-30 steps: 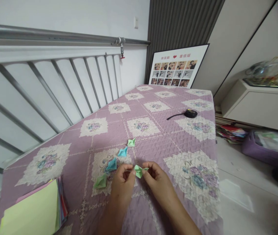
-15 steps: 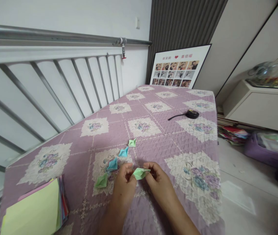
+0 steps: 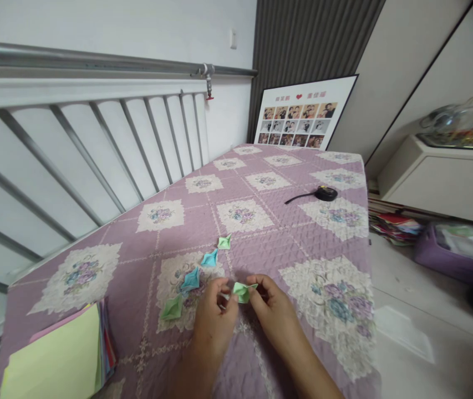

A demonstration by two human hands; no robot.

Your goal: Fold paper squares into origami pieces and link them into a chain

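Observation:
A small light-green folded paper boat [image 3: 242, 292] is pinched at its right tip between the thumb and forefinger of my right hand [image 3: 270, 302]. My left hand [image 3: 214, 310] is at the boat's left side, thumb at its edge, with the curled forefinger apart from the thumb. To the left, more paper boats form a slanting row on the cloth: a green boat [image 3: 172, 307] nearest, then a blue boat [image 3: 190, 280], a lighter blue boat [image 3: 209, 258] and a pale green boat [image 3: 224, 242] farthest away.
The purple quilted cloth [image 3: 203, 219] with floral patches covers the surface. A stack of coloured paper [image 3: 55, 354] lies at the near left. A black tape measure [image 3: 325, 193] lies at the right. A white radiator [image 3: 95, 149] runs along the left; a photo board [image 3: 303, 113] stands behind.
The held boat has shifted slightly right and turned, showing more of its hollow. My left forefinger and thumb have parted from its left tip; my right hand keeps its pinch.

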